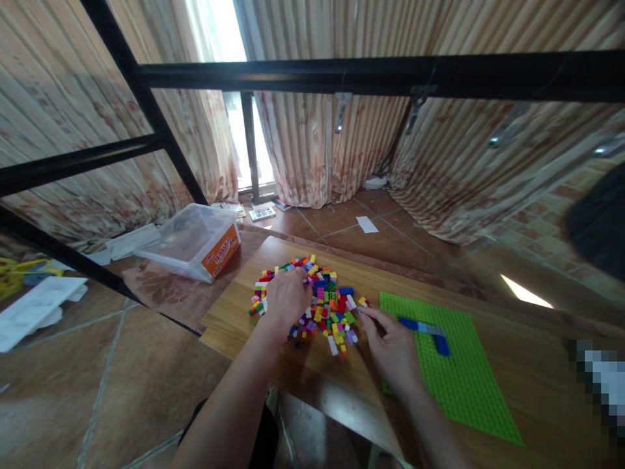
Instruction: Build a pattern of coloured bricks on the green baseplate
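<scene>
A heap of small coloured toy building bricks [321, 314] lies on the wooden table. Over its left part is my left hand [289, 294], back upward, its fingertips hidden among the bricks. Beside the heap's right edge, my right hand [388, 342] has thumb and forefinger drawn together. Something small and pale seems to be at those fingertips, too small to name. Right of that hand lies a green baseplate [469, 378]. Blue bricks [442, 345] and a lighter blue brick [426, 327] form a bent row on it.
A clear plastic bin [180, 244] with an orange label stands on the carpet beyond the table's left end. Black metal bars [303, 77] cross in front of the curtains. White trays [36, 309] lie on the tiled floor at left. The wooden table [322, 397] extends rightward.
</scene>
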Demonstrator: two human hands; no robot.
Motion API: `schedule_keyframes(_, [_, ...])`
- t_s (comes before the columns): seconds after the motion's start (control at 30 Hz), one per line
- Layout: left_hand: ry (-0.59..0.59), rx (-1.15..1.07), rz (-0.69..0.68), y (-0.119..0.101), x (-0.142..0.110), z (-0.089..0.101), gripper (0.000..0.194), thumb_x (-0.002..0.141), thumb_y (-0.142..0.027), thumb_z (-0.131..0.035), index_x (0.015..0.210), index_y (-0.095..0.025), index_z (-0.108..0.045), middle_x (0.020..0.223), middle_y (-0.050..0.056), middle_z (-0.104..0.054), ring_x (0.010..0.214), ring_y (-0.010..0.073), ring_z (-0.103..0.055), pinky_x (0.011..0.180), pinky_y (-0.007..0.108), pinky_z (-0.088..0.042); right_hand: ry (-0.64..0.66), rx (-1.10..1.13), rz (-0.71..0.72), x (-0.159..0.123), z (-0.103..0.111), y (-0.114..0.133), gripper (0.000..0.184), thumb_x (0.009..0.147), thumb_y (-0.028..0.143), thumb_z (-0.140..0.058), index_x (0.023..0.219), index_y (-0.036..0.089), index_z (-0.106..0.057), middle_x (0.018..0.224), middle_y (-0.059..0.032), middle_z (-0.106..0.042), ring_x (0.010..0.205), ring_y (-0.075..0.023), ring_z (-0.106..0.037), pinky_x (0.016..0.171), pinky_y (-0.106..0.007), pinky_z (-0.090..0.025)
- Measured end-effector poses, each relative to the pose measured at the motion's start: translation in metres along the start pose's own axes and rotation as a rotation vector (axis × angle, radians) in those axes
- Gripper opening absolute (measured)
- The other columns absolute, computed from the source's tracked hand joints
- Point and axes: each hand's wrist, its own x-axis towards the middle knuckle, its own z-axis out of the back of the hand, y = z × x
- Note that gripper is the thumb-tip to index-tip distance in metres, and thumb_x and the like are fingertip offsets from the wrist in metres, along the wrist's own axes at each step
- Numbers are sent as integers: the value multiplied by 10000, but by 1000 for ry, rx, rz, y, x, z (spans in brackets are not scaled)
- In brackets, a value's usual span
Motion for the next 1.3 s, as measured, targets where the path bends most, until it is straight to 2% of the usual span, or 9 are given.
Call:
schedule_keyframes(0.1, [-26, -183, 11, 3, 3, 1, 163, 818, -239, -541, 846, -197, -696, 816, 81, -709, 852, 255, -648, 721, 323, -458, -25, 47, -23, 0, 0, 3, 280, 889, 398, -535, 965, 220, -736, 995, -77, -745, 858, -221, -689, 788, -356, -512])
schedule_keyframes(0.17, [30, -474, -15, 3, 4, 2, 160, 808, -241, -552, 837, -186, -699, 800, 49, -706, 775, 204, -637, 702, 293, -460, -42, 119, -63, 1, 0, 7, 274, 880, 408, -552, 963, 224, -738, 982, -70, -745, 830, -215, -687, 782, -355, -514])
schedule_keyframes(0.27, [219, -976, -42, -4, 2, 2, 186, 791, -267, -585, 884, -153, -699, 813, 31, -702, 716, 154, -616, 661, 252, -467, -49, 293, -150, 2, 0, 16, 283, 858, 439, -586, 966, 223, -734, 937, -60, -747, 777, -201, -682, 721, -330, -528])
schedule_keyframes(0.37, [404, -1222, -46, -18, -5, 3, 237, 762, -292, -649, 933, -136, -701, 851, 40, -707, 742, 147, -625, 689, 251, -485, -32, 461, -196, 4, 0, 24, 292, 834, 448, -621, 990, 222, -721, 873, -39, -740, 730, -177, -668, 665, -295, -531])
schedule_keyframes(0.5, [531, -1263, -173, -36, -13, 1, 200, 774, -292, -663, 904, -145, -706, 897, 50, -718, 844, 168, -643, 798, 285, -502, -21, 578, -187, 7, 0, 26, 306, 777, 395, -692, 1031, 224, -704, 904, -29, -738, 800, -173, -674, 729, -297, -538])
schedule_keyframes(0.6, [531, -1280, -217, -43, -17, -7, 205, 782, -292, -667, 918, -139, -684, 876, 51, -707, 829, 164, -642, 795, 291, -508, -33, 621, -187, 9, 0, 23, 259, 744, 360, -715, 959, 216, -717, 852, -22, -734, 771, -167, -668, 719, -299, -542])
schedule_keyframes(0.8, [466, -1317, -55, -57, -28, -22, 252, 830, -357, -611, 969, -148, -598, 823, 30, -643, 694, 136, -610, 593, 238, -509, -137, 687, -240, 9, 0, 19, 294, 733, 360, -716, 992, 219, -715, 837, -15, -727, 736, -156, -658, 695, -303, -554])
schedule_keyframes(1.13, [430, -1348, 4, -66, -32, -28, 159, 822, -315, -584, 865, -163, -605, 726, 8, -636, 631, 132, -606, 596, 246, -511, -122, 794, -330, 10, -2, 15, 287, 723, 430, -718, 897, 204, -756, 749, -26, -734, 583, -139, -616, 578, -293, -544])
schedule_keyframes(1.3, [410, -1273, 58, -58, -26, -29, 165, 838, -290, -533, 818, -155, -625, 647, -8, -603, 537, 112, -549, 504, 215, -444, -101, 819, -393, 9, -8, 14, 319, 676, 422, -759, 923, 219, -752, 828, -25, -743, 629, -152, -645, 637, -328, -579])
